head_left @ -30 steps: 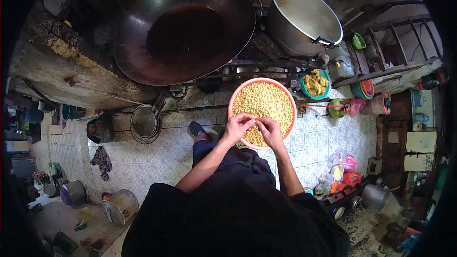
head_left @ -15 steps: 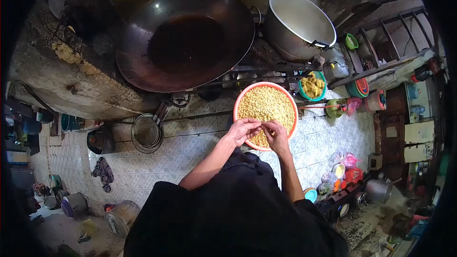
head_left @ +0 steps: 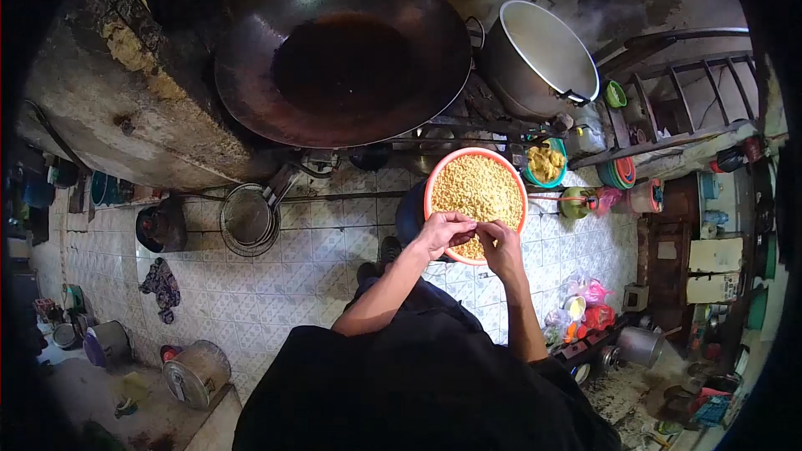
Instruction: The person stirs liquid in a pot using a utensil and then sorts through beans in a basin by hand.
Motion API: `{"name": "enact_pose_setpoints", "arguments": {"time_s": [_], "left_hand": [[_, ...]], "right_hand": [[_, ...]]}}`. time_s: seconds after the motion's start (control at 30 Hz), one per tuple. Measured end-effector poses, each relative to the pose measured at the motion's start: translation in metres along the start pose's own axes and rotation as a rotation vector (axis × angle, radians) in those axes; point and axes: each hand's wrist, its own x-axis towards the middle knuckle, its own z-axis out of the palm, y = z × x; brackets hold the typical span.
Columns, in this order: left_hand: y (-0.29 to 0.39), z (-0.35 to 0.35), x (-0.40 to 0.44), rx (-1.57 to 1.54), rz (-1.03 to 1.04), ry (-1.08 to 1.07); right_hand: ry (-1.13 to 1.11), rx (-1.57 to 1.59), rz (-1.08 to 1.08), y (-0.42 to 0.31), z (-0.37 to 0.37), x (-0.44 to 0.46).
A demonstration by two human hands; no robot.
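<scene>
Pale yellow pieces that look like beans or kernels (head_left: 476, 188) fill a round orange-rimmed basin (head_left: 428, 192). Over the near part of this basin, my left hand (head_left: 444, 235) comes in from the left with its thumb and fingers pinched. My right hand (head_left: 501, 249) meets it from the right, also pinched, and the fingertips of both almost touch. Whatever sits between the fingertips is too small to make out. Both hands stay just above the yellow pieces.
A large dark wok (head_left: 342, 117) and a tall metal pot (head_left: 535, 104) stand beyond the basin. Wire strainers (head_left: 249, 221) hang at the left. A teal bowl (head_left: 545, 182) of yellow food sits to the right. Bags (head_left: 595, 292) lie on the tiled floor (head_left: 309, 271) side.
The whole view has shifted, so the basin and both hands appear slightly further right. My hands remain pinched together over the basin.
</scene>
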Motion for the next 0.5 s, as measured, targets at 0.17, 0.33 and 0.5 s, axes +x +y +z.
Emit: {"name": "enact_pose_setpoints", "arguments": {"time_s": [0.17,0.33,0.5], "left_hand": [[0.003,0.007,0.001,0.101,-0.014,-0.043],[0.002,0.011,-0.002,0.168,0.005,-0.031],[-0.004,0.013,0.002,0.321,0.048,0.045]], "right_hand": [[0.033,-0.037,0.027,-0.004,-0.003,-0.006],[-0.034,-0.046,0.074,0.008,-0.008,-0.01],[-0.032,0.009,0.065,0.034,-0.001,-0.014]]}}
